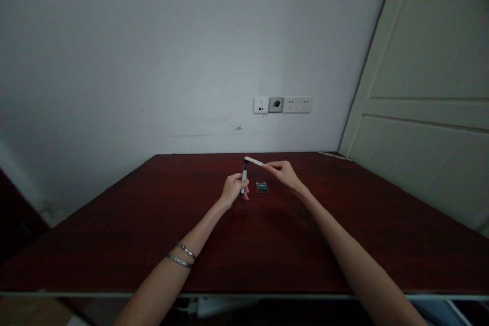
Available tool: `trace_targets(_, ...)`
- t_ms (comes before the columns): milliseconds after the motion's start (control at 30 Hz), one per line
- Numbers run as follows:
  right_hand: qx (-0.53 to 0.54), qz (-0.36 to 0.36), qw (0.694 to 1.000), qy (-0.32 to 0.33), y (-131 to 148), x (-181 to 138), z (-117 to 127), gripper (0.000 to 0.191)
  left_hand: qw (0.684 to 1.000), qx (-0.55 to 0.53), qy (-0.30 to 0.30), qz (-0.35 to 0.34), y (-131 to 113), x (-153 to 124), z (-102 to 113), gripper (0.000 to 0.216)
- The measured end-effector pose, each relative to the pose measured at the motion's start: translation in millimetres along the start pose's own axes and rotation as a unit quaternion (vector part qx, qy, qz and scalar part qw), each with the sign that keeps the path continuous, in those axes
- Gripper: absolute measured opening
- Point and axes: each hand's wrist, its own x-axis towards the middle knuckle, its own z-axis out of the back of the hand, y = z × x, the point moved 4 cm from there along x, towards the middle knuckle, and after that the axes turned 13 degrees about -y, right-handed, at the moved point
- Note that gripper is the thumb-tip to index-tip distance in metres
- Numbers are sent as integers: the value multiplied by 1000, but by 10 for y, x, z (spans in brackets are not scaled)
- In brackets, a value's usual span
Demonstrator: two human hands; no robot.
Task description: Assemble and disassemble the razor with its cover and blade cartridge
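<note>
My left hand is closed around a slim white stick-like handle with a dark upper part, held nearly upright above the table. My right hand pinches one end of a thin white strip. The strip slants up to the left, and its far end meets the dark top of the handle. Whether the two pieces are joined there, I cannot tell. Just right of my left hand, a small clear case with something dark green in it lies on the table.
The dark red wooden table reaches back to a pale wall. Wall sockets sit above its back edge. A whitish panelled door stands at the right. A thin pale strip lies at the back right corner.
</note>
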Motion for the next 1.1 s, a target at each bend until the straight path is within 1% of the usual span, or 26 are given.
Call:
trace_targets(67, 2, -3, 1000, 6, -25, 0, 0, 36, 1000, -3, 2, -5, 0, 4, 3, 16)
trace_targets(133, -7, -15, 1000, -21, -54, 5, 23, 35, 1000, -7, 3, -10, -3, 6, 5, 16)
trace_targets(200, -3, -20, 999, -41, -55, 3, 37, 38, 1000, -7, 5, -10, -4, 7, 6, 16)
trace_targets(300, 18, -10, 1000, -14, -13, -15, 0, 44, 1000, -4, 6, -3, 4, 8, 6, 18)
trace_targets(367, 16, -11, 1000, -6, -2, -23, -17, 43, 1000, -8, 4, -2, 8, 11, 6, 19)
trace_targets(500, 12, -23, 998, -48, -19, -22, 17, 44, 1000, -11, -2, -10, 10, 18, 9, 19)
trace_targets(633, 30, 0, 1000, -3, 14, -36, -14, 47, 1000, -11, -1, -13, 1, 17, 10, 17)
trace_targets(667, 24, -3, 1000, -5, 10, -37, -14, 46, 1000, -12, 1, -14, -2, 15, 11, 17)
trace_targets(800, 5, -35, 998, -56, -53, -24, 30, 42, 1000, -12, 5, -16, -12, 9, 16, 17)
trace_targets(867, 31, -44, 997, -51, -56, -19, 34, 44, 1000, -11, 6, -13, -11, 7, 15, 19)
trace_targets(933, 81, -45, 995, -33, -15, -19, 27, 47, 1000, -16, 4, -9, -8, 8, 12, 23)
trace_targets(1000, 128, -48, 990, -17, 54, -28, 17, 51, 1000, -30, 4, 0, -1, 12, 4, 29)
trace_targets(1100, 169, -57, 984, 19, 156, -74, -20, 54, 998, -54, 17, 17, 11, 16, -18, 40)
